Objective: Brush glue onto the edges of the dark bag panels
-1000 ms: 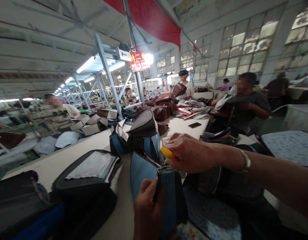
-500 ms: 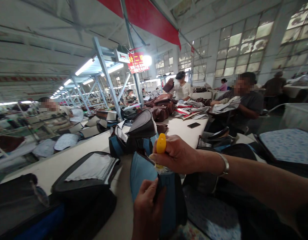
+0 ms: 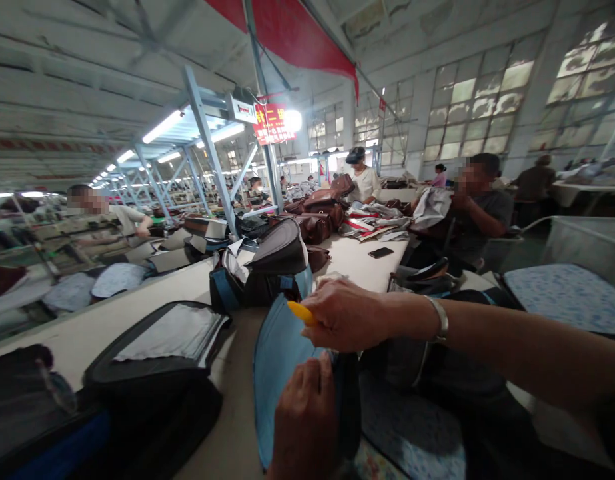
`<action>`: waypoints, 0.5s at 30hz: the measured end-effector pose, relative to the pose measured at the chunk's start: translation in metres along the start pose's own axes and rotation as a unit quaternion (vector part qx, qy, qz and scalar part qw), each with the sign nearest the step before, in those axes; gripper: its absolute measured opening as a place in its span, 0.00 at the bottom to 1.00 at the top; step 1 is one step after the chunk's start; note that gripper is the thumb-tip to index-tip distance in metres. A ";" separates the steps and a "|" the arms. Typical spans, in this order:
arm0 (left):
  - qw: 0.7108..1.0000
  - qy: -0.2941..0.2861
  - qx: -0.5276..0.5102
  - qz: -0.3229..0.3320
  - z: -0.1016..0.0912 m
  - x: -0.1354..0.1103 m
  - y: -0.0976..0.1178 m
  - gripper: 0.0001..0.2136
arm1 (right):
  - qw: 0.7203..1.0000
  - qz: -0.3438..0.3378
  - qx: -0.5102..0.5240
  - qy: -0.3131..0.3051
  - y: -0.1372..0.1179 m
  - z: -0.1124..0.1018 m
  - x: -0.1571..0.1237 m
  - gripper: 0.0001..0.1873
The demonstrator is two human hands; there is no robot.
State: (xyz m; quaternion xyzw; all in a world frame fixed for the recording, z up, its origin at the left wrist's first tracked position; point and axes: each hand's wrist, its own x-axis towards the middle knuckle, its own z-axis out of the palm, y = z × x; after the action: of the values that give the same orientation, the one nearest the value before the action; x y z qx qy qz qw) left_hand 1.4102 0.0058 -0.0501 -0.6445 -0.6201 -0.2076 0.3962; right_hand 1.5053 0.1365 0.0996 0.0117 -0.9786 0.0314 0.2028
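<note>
My right hand (image 3: 348,315) is closed round a tool with a yellow handle (image 3: 301,312). The handle's end points left out of the fist, and the tool's working end is hidden. Just below, my left hand (image 3: 307,407) has its fingers curled on the edge of a blue and black bag (image 3: 274,367). The bag stands on the light table in front of me, its blue panel facing left. Both hands are close together near the bag's top edge, with a small gap between them.
Left of the bag, a black bag with white cloth (image 3: 170,333) lies on the table (image 3: 187,283). Behind are more black bags (image 3: 274,257), brown bags (image 3: 314,223) and a phone (image 3: 380,253). Patterned panels (image 3: 570,293) lie at right. Several people (image 3: 480,200) sit or stand around.
My right hand has turned, so the yellow handle went from upright to pointing left. My left hand has rolled over, its back now showing, and stays at the bag's edge.
</note>
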 end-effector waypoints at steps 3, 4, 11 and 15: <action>1.000 0.007 0.007 0.008 0.002 0.001 0.004 0.15 | 0.998 0.026 -0.051 0.011 -0.001 -0.001 0.002 0.10; 1.000 0.003 0.008 0.008 0.002 0.001 0.004 0.13 | 0.999 0.023 -0.046 0.019 -0.002 -0.001 0.003 0.10; 1.000 -0.013 0.003 0.004 0.003 0.001 0.009 0.10 | 0.995 0.021 -0.092 -0.039 0.000 0.010 0.009 0.09; 1.000 -0.014 0.001 0.017 0.000 -0.003 0.004 0.08 | 0.997 0.007 -0.056 -0.050 0.004 0.015 0.010 0.09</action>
State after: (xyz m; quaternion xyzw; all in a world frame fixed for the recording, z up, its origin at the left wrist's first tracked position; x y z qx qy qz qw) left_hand 1.4141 0.0043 -0.0534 -0.6573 -0.6147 -0.1917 0.3916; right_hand 1.4899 0.1390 0.0893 -0.0048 -0.9878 -0.0227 0.1541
